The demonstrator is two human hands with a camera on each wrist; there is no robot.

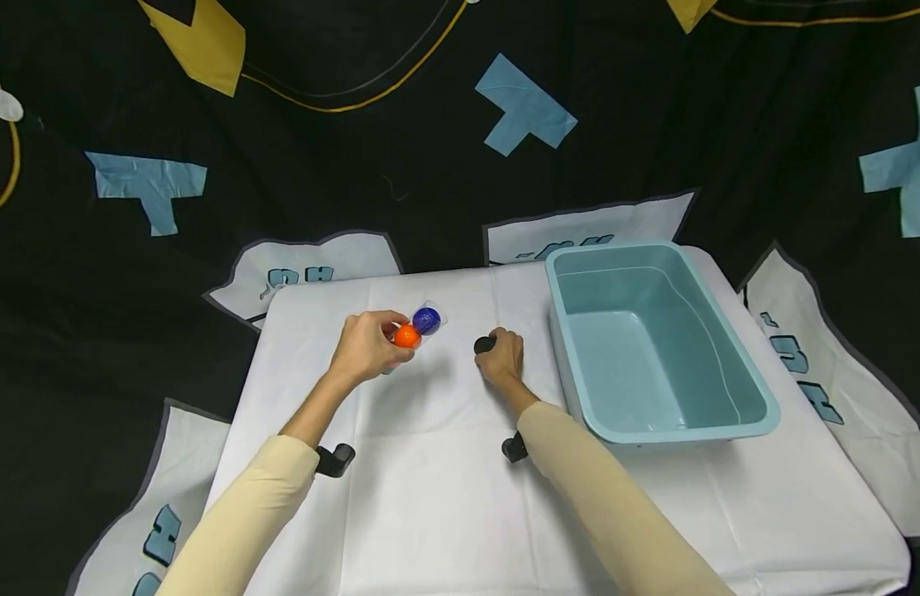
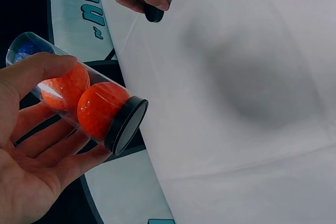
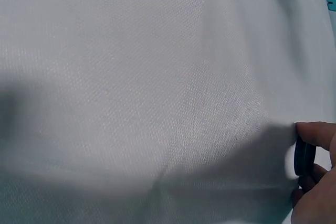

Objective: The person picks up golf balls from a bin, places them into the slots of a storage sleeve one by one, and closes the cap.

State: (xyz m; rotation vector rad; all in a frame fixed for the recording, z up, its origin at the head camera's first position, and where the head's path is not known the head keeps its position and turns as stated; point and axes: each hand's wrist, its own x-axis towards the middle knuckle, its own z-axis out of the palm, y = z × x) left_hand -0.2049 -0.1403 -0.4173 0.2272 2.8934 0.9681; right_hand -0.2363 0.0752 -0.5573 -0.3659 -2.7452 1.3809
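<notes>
My left hand (image 1: 363, 346) grips a clear plastic tube (image 2: 68, 109) around its middle, held tilted above the white cloth. Inside it are a blue ball (image 1: 426, 320) at the upper, uncapped end and two orange balls (image 2: 102, 109) below. A black cap (image 2: 126, 125) closes the tube's lower end, as the left wrist view shows. To the right of the tube, my right hand (image 1: 506, 356) pinches a round black lid (image 3: 304, 156) between thumb and fingers, low over the cloth. Part of that hand lies outside the right wrist view.
A light blue plastic bin (image 1: 754, 422) stands on the right side of the table, close to my right hand. White cloth (image 1: 430, 505) covers the table. Beyond the far edge hangs a black backdrop (image 1: 400, 199) with pieces of blue tape (image 1: 523, 103).
</notes>
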